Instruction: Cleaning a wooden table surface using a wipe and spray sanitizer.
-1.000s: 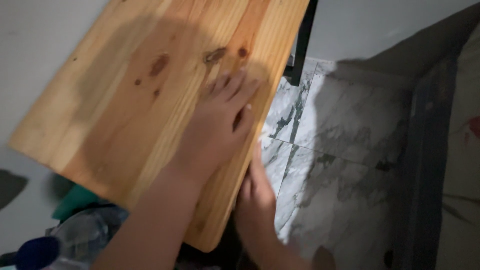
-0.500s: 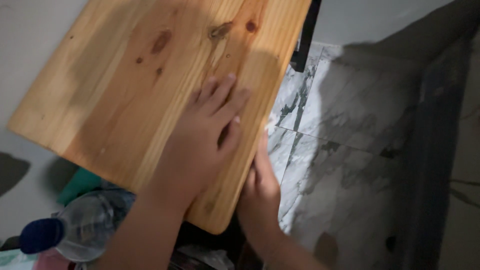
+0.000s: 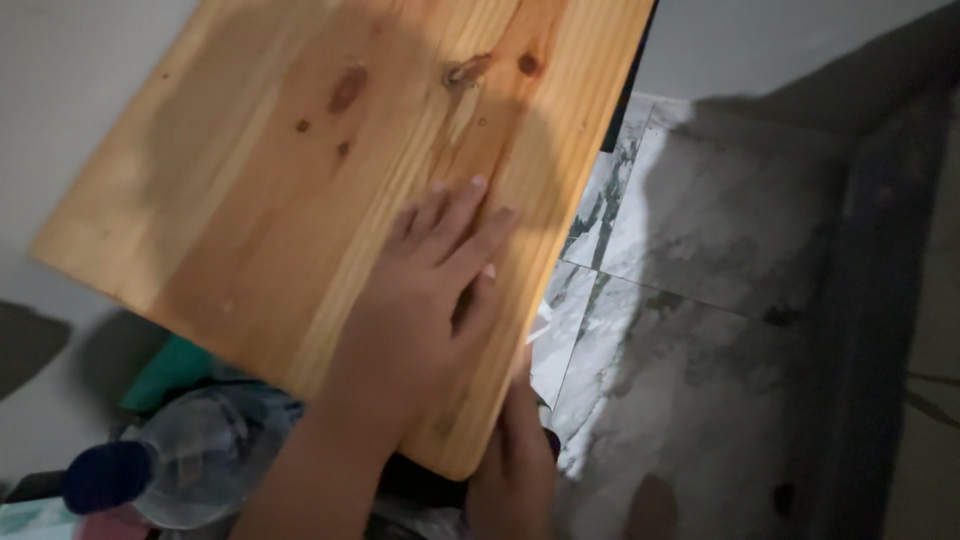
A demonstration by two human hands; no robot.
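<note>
A pale wooden board (image 3: 300, 170) with dark knots fills the upper left of the head view, tilted, its near corner toward me. My left hand (image 3: 420, 310) lies flat on top of it, palm down and fingers spread, holding nothing. My right hand (image 3: 510, 450) is against the board's right edge by the near corner, fingers pointing up along the edge. Part of that hand is hidden beneath the board, so its grip is unclear.
A clear plastic bottle (image 3: 190, 460) with a dark blue cap (image 3: 105, 475) lies below the board at lower left, next to something green (image 3: 165, 370). Marbled white floor tiles (image 3: 680, 330) spread to the right, bounded by a dark upright frame (image 3: 870, 300).
My right hand has slid down along the board's edge toward the near corner. My left hand stays flat on the board. The view has shifted slightly, showing more of the bottle.
</note>
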